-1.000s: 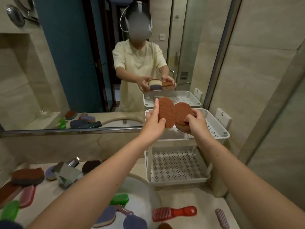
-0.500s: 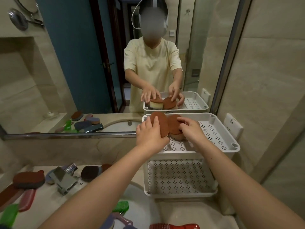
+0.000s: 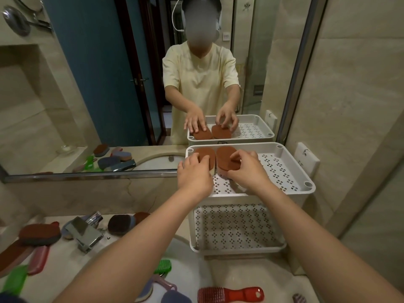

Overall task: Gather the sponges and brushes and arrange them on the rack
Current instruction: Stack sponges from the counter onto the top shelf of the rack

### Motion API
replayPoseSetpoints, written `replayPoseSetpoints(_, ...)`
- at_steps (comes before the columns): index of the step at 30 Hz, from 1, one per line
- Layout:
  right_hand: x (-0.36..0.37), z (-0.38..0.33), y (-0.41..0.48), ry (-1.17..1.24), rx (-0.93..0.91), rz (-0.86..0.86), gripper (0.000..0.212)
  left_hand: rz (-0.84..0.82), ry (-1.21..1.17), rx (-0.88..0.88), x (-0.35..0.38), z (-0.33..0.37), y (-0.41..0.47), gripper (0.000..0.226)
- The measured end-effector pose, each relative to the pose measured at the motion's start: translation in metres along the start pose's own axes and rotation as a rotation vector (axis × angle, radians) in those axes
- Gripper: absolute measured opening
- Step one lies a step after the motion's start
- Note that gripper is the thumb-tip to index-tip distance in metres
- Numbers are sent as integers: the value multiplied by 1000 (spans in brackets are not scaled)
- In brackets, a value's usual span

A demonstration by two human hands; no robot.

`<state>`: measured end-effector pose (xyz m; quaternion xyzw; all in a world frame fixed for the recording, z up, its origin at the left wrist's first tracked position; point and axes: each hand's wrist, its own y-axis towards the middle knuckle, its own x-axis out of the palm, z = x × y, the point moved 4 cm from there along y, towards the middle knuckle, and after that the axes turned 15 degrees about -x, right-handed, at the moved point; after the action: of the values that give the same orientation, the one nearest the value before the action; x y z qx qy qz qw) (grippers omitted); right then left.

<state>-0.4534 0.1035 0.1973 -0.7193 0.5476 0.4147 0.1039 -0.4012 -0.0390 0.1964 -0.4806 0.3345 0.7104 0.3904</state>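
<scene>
Sponges (image 3: 205, 153) sit paired atop the rack (image 3: 284, 193); left hand (image 3: 194, 178) presses one flat-fingered, right hand (image 3: 249, 173) pinches the right sponge (image 3: 226, 160).

Setting was a home bathroom: wall mirror (image 3: 87, 84) above basin (image 3: 196, 270), chrome faucet (image 3: 84, 234), tiled walls (image 3: 349, 84), shower head (image 3: 16, 19) reflected.

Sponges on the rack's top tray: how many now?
2. The left sponge lies back-left in the top tray under the left hand; right sponge beside it, gripped by the right hand. Reflections excluded.
</scene>
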Motion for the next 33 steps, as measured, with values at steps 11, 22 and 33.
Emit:
replayPoseSetpoints(11,5,-10,0,-189,-118,-55,26,110,52,-24,-3,1,-3,49)
replayPoseSetpoints(22,4,-20,-8,-334,-178,17,15,103,-112,-85,-3,-2,1,44)
replayPoseSetpoints(33,7,-52,-69,-76,-449,355,20,96,-718,28,-22,-28,-39,34)
